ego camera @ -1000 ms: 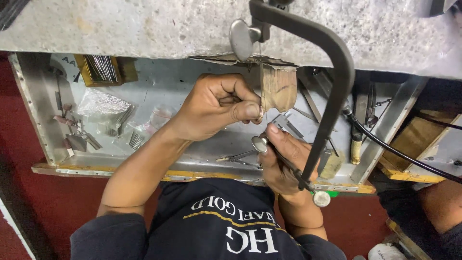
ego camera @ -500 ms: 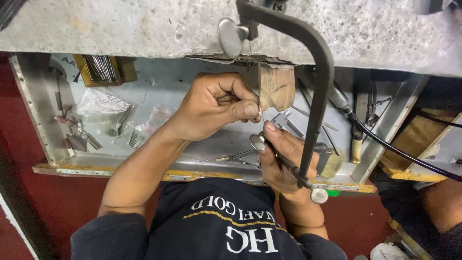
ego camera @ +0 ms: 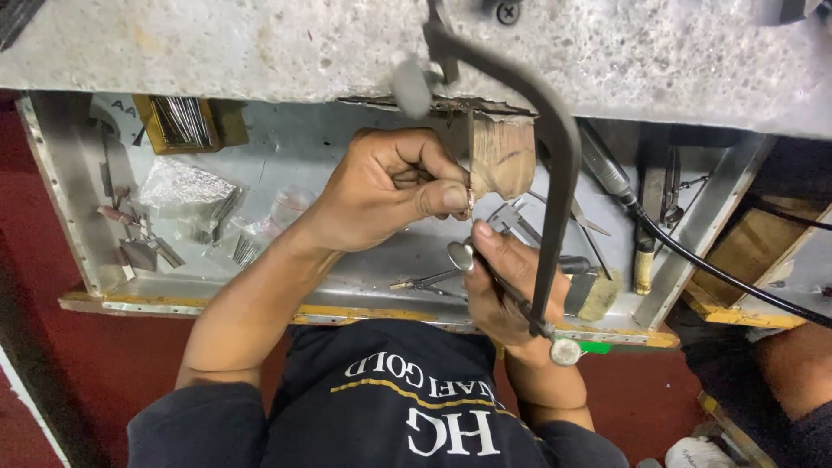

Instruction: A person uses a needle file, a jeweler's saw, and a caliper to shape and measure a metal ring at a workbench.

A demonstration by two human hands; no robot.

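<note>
My left hand (ego camera: 390,191) pinches a small metal ring (ego camera: 469,204) against the end of a wooden bench pin (ego camera: 504,156) that juts from the stone bench edge. Just below it, my right hand (ego camera: 504,279) is closed on the handle of a black jeweller's saw frame (ego camera: 555,173). The frame arches up over the pin and its thin blade runs beside the ring. The right thumb tip lies near the ring.
A metal catch tray (ego camera: 260,295) under the bench holds pliers, a caliper (ego camera: 511,218), plastic bags (ego camera: 182,195), a small brush (ego camera: 598,295) and a yellow box of thin rods (ego camera: 178,121). A black cable (ego camera: 719,273) crosses at right. Another person's knee (ego camera: 797,364) shows at right.
The saw frame's upper end has shifted to the left across the bench edge while my right hand stays low. My left hand keeps the ring at the pin.
</note>
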